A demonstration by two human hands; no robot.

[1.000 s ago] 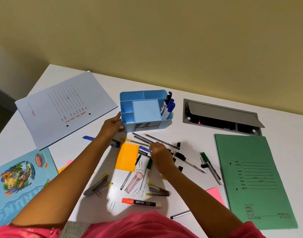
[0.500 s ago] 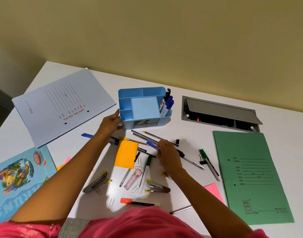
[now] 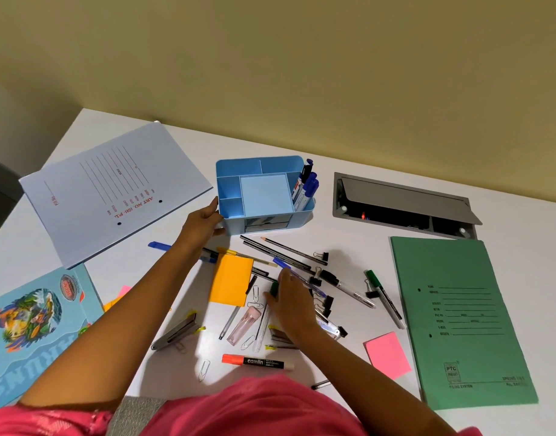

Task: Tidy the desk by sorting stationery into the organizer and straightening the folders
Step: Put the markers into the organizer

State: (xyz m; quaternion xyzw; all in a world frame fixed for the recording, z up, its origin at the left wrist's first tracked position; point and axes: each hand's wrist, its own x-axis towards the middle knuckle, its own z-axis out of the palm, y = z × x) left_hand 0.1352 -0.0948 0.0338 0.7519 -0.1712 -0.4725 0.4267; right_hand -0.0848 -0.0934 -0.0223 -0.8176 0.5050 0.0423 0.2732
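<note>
Gripping organizer (image 3: 239,162) near-left corner with left hand (image 3: 204,220), bracing against sliding during loading. Grasping blue pen (image 3: 281,264) with curled right hand (image 3: 291,298) amid loose pile just before organizer, gathering for sorting. Leaving green folder (image 3: 459,325) askew for later.

Desk (image 3: 349,247): white. Wall (image 3: 302,73): dull yellow.
Organizer (image 3: 303,219), by left hand (image 3: 201,225): light blue; markers (image 3: 309,187) in it, blue caps.
Left of that hand: lilac folder (image 3: 113,190), red print; book (image 3: 34,325), turquoise with multicolour picture.
Between the hands: orange pad (image 3: 231,283).
Pen (image 3: 280,263) at right hand (image 3: 289,297): blue cap.
Right of that hand: green folder (image 3: 459,309), black print; pink pad (image 3: 388,354).
Clothing (image 3: 254,404): pink.
</note>
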